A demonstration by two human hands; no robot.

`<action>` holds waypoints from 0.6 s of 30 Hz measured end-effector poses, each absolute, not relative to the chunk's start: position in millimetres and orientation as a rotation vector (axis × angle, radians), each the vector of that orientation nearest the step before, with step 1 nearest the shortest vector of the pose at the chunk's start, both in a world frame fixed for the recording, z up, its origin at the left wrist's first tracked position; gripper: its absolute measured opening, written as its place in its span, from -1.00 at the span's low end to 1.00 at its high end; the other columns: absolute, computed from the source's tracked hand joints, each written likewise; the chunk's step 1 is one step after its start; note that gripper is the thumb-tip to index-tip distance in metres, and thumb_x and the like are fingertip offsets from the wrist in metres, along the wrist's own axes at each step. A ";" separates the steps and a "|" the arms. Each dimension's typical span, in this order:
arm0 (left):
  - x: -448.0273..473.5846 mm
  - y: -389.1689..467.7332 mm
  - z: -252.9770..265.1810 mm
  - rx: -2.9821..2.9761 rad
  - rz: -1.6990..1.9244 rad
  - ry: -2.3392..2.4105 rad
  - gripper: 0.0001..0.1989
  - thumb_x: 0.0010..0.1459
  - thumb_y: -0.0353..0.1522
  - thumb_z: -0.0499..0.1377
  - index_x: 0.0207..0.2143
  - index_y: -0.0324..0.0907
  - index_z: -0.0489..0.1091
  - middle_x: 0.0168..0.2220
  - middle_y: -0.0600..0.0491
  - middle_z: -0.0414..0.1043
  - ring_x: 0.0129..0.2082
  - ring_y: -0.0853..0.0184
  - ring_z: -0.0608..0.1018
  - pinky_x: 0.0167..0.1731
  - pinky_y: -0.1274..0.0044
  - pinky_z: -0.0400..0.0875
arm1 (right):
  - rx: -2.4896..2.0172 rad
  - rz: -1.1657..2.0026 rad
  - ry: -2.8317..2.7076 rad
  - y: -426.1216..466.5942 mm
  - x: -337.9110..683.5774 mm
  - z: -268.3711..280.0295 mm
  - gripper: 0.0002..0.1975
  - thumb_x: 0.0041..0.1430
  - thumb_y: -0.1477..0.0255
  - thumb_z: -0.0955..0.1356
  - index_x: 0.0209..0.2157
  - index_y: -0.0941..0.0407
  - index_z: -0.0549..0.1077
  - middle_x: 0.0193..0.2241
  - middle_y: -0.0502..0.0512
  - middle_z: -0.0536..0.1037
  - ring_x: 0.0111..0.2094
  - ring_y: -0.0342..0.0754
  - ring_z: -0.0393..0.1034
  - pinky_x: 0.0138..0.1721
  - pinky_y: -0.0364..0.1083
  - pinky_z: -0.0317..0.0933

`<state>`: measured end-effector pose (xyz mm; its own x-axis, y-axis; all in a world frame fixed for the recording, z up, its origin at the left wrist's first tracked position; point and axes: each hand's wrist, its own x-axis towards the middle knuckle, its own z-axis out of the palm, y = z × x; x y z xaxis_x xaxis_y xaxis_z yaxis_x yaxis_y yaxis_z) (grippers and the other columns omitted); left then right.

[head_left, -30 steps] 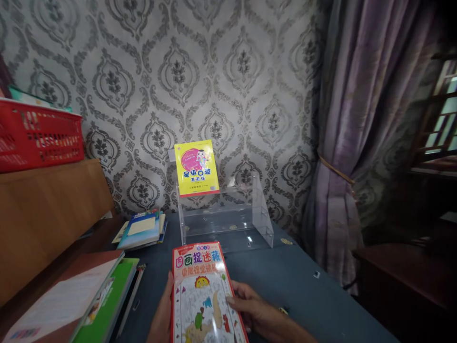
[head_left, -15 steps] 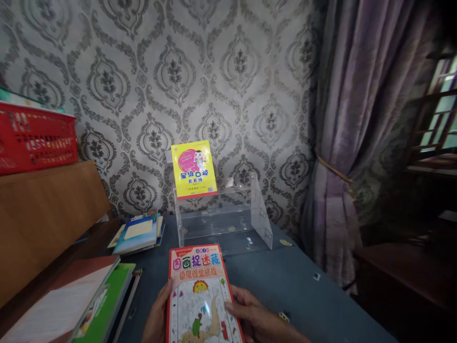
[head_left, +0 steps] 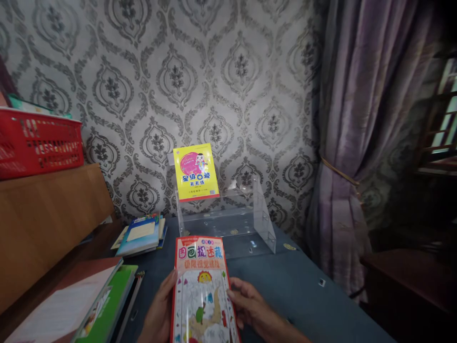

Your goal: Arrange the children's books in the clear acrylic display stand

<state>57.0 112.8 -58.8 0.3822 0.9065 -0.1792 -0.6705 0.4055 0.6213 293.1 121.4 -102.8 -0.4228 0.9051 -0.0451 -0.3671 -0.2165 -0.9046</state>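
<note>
A red-bordered picture book (head_left: 205, 300) with a sun and small animals on its cover is held upright in front of me, its lower edge cut off by the frame. My left hand (head_left: 162, 305) grips its left edge, and my right hand (head_left: 253, 307) grips the right edge with the thumb near the cover's border. Beyond the book stands a clear plastic tiered rack (head_left: 264, 219) on the blue tablecloth. On the rack's upper left tier leans a yellow workbook (head_left: 196, 188) with a pink oval and a cartoon child.
A small book stack (head_left: 141, 236) lies left of the rack. Nearer on the left is a larger pile of books (head_left: 71, 300). A red basket (head_left: 43, 143) sits on a wooden ledge (head_left: 57, 209). A tied purple curtain (head_left: 342, 190) hangs at the right by the patterned wall.
Both hands have brought the picture book slightly up and to the right in view. The camera view has also shifted a little. The yellow workbook stays on the rack.
</note>
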 end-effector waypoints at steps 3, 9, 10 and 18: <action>59.2 120.2 -32.3 0.606 1.191 0.682 -0.61 0.02 -0.26 0.43 -0.12 -0.26 0.55 -0.09 -0.16 0.63 0.05 -0.04 0.58 0.14 0.20 0.38 | -0.755 1.716 -1.192 134.3 302.3 -82.6 -0.44 -0.09 0.04 0.56 -0.20 0.16 0.49 -0.49 0.02 0.57 -0.54 -0.18 0.44 -0.60 -0.26 0.24; 58.9 142.8 32.5 0.926 1.183 0.800 -0.64 0.03 -0.28 0.43 -0.14 -0.26 0.55 -0.15 -0.13 0.64 -0.15 0.14 0.65 -0.14 0.42 0.54 | -0.812 1.570 -1.442 162.7 338.5 -4.5 -0.58 -0.01 0.17 0.55 -0.22 0.17 0.52 -0.45 0.09 0.62 -0.52 -0.13 0.47 -0.53 -0.18 0.33; 58.3 146.8 45.0 0.999 1.147 0.814 -0.64 0.06 -0.27 0.42 -0.12 -0.26 0.54 -0.15 -0.13 0.63 -0.19 0.16 0.66 -0.21 0.45 0.55 | -0.821 1.550 -1.460 166.9 344.8 10.7 -0.63 0.02 0.21 0.54 -0.24 0.17 0.52 -0.43 0.10 0.63 -0.50 -0.12 0.49 -0.53 -0.18 0.34; 48.0 208.3 157.8 1.490 0.897 1.021 -0.81 0.12 -0.31 0.34 -0.26 -0.24 0.51 -0.38 -0.06 0.58 -0.50 0.35 0.57 -0.60 0.62 0.42 | -0.888 1.209 -1.843 221.3 360.3 145.2 -0.77 -0.01 0.41 0.54 -0.35 0.23 0.52 -0.52 0.06 0.60 -0.58 -0.14 0.45 -0.57 -0.18 0.36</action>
<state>48.0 208.3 157.8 0.3502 0.9366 0.0141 0.1339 -0.0649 0.9889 360.3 221.3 145.2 -0.4811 0.8511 0.2103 0.1462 0.3144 -0.9380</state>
